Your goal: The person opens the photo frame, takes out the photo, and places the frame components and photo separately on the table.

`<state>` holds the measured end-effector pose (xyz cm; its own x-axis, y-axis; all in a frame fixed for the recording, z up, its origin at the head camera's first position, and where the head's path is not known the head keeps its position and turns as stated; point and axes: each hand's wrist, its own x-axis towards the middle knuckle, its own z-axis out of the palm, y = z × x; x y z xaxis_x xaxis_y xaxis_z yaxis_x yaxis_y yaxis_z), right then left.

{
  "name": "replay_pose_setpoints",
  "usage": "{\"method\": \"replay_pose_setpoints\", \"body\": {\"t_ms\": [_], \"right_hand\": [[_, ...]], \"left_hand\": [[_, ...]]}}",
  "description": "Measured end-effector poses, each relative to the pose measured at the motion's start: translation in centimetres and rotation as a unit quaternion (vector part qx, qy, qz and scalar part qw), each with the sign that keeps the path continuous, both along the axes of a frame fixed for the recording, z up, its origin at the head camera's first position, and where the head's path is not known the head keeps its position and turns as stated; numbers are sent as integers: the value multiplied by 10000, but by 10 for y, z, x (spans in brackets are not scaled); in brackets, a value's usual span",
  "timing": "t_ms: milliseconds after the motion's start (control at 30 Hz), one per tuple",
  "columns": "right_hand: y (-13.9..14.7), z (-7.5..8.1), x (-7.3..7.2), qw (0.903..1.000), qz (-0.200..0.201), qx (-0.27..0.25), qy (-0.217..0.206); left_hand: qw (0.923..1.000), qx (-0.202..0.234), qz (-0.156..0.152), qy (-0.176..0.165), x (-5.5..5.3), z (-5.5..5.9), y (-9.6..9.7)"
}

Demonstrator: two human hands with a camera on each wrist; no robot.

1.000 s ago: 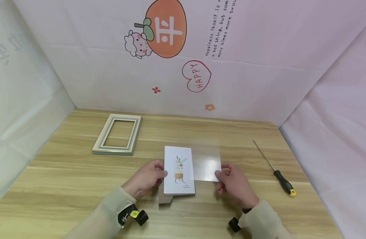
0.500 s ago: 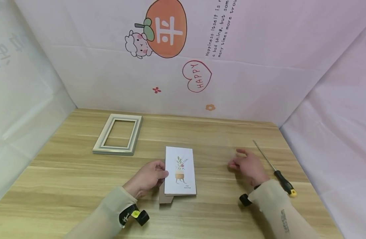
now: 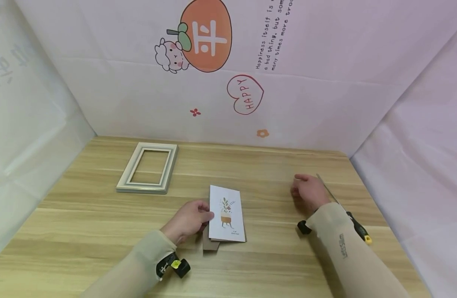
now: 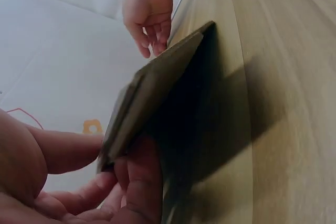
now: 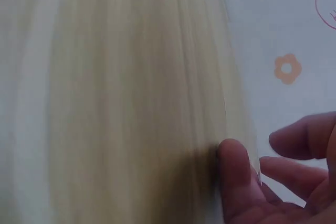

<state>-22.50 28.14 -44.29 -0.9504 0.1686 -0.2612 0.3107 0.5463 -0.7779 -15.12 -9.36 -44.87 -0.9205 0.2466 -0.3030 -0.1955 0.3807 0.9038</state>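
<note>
My left hand (image 3: 189, 219) pinches the left edge of a white picture card (image 3: 226, 213) with a potted plant printed on it. Under the card lies a brown backing board (image 3: 211, 244), its lower part showing. From the left wrist view, the thumb is on top of this tilted stack (image 4: 152, 93) and the fingers curl beneath it. My right hand (image 3: 310, 191) is low over the table's right side, its fingers loose and apart in the right wrist view. The clear sheet cannot be made out surely near it.
An off-white picture frame (image 3: 140, 189) lies at the back left of the wooden table (image 3: 83, 231). On the right a screwdriver (image 3: 359, 227) with a black and yellow handle lies partly behind the right sleeve. White printed cloth (image 3: 306, 111) walls the back and sides.
My right hand has carried the clear sheet off the card to the right, then moved slightly farther back. The left hand has shifted the card and board slightly right and tilted them.
</note>
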Motion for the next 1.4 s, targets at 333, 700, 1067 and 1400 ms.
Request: {"method": "replay_pose_setpoints", "body": {"t_ms": [333, 700, 1067, 1400], "right_hand": [[-4, 5, -12, 9766, 930, 1929, 187], [-17, 13, -7, 9661, 1345, 2204, -34], [-63, 15, 48, 9702, 1636, 1784, 135], [-106, 6, 99, 9836, 1760, 189, -347]], "left_hand": [[9995, 255, -161, -84, 0, 5, -1], [9992, 94, -388, 6, 1, 8, -4], [9987, 248, -439, -16, 5, 10, -7], [9988, 456, -154, 126, 6, 10, -6]]}}
